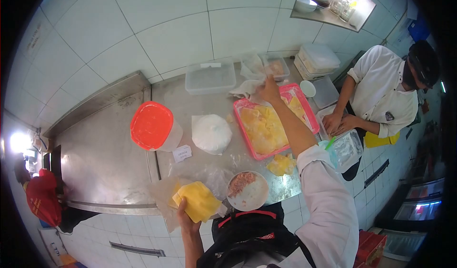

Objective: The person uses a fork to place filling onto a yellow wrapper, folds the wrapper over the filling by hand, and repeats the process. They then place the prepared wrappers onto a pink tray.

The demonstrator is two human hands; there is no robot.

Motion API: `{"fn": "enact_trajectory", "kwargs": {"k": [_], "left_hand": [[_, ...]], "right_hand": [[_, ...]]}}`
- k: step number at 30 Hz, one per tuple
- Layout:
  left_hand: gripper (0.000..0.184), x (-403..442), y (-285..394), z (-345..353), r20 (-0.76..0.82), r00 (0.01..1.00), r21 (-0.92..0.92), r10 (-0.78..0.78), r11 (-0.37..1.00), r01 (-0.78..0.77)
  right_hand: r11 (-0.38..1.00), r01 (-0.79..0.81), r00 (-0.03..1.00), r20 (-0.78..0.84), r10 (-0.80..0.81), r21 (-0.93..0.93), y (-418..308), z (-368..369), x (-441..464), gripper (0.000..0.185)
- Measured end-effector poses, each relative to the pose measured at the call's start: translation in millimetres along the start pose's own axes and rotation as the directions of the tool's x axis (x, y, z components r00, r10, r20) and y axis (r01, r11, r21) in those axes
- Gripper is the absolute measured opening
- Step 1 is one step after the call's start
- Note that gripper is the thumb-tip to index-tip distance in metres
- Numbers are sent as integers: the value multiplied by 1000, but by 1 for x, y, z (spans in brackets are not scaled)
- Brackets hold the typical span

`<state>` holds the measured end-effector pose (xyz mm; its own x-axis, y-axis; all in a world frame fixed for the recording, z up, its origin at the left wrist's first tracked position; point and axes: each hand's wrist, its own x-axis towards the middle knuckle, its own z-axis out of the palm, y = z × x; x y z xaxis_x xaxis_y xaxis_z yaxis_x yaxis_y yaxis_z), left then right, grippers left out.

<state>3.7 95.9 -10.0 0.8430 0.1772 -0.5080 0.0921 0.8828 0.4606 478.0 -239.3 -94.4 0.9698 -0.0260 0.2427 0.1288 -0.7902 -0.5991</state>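
Observation:
My left hand point(185, 219) grips a stack of thin yellow wrappers point(197, 202) at the counter's front edge, with a clear plastic bag point(164, 196) behind it. My right hand point(269, 91) reaches across a pink tray point(240, 123), its fingers closed at the edge of a pale crumpled cloth point(246, 90). Folded yellow pieces dusted with white fill the tray. Close to my body stands a white bowl point(254, 197) with pinkish minced filling point(242, 182) on one side. A small yellow bundle point(282, 165) lies beside the tray's near corner.
A red-lidded tub point(152, 125), a white powdery mound point(212, 134) and a paper label point(182, 153) are on the left. Clear containers point(210, 80) line the wall. At right, a co-worker point(388, 89) works over a clear box point(350, 149). Another person point(43, 199) stands far left.

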Motion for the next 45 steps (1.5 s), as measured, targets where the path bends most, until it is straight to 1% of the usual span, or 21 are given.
{"fn": "enact_trajectory", "kwargs": {"k": [2,5,8,11,12,14,17,20,22,23,25,28,31,32,34,36,40,42,45], "left_hand": [[45,3,-1,4,-15,1000,-6,-2,1000,2],[44,6,-1,7,-40,999,-20,-12,1000,11],[44,10,-5,9,-30,999,-16,-14,1000,14],[44,12,-7,8,-35,999,0,-21,1000,21],[44,13,-7,9,-39,999,3,-23,1000,23],[44,13,-7,10,-33,999,9,-16,1000,16],[43,12,-7,13,-40,999,1,-11,1000,11],[43,12,-8,13,-51,998,17,-23,1000,24],[44,15,-9,12,-53,998,15,-29,999,30],[44,16,-10,12,-51,998,4,-33,999,33],[44,18,-11,13,-36,999,3,-41,999,41],[44,17,-11,15,3,999,38,-36,999,36],[43,14,-9,15,38,999,69,-24,997,22],[43,12,-8,13,50,998,71,-24,997,21],[44,10,-6,9,92,995,71,-35,997,28],[46,7,-3,7,146,988,70,-51,997,42],[45,9,-5,4,142,989,84,-47,996,35],[44,7,-8,3,152,986,85,-73,995,61],[44,3,-12,23,119,993,110,-19,994,5]], "right_hand": [[990,132,988,77,-136,47,-9,-5,-1,53],[979,173,976,115,-185,107,-15,-9,5,50],[932,313,949,-20,-314,185,-22,-15,11,49],[959,244,946,181,-269,147,-5,-8,9,47],[977,208,962,171,-212,42,10,-2,9,45],[978,130,984,139,-107,-164,39,13,10,42],[924,17,999,42,0,-383,28,-7,0,39],[943,68,980,-154,-124,-327,-7,-28,-46,41],[956,133,991,16,-134,-261,-26,-21,-102,44],[992,8,964,263,26,-129,-68,-44,-134,47],[964,50,889,452,76,-261,-111,-50,-191,41],[963,125,938,346,-35,-241,-79,-2,-234,34],[956,164,949,303,-85,-245,-76,1,-234,27],[960,148,959,272,-81,-238,-75,-1,-234,26],[967,122,975,212,-73,-225,-90,-23,-227,23],[979,68,990,131,-43,-192,-111,-64,-223,21],[996,-44,999,-35,41,-81,-133,-131,-208,20],[994,-13,999,-39,9,-109,-132,-139,-204,22],[989,-5,996,-84,-8,-151,-130,-133,-176,24]]}}
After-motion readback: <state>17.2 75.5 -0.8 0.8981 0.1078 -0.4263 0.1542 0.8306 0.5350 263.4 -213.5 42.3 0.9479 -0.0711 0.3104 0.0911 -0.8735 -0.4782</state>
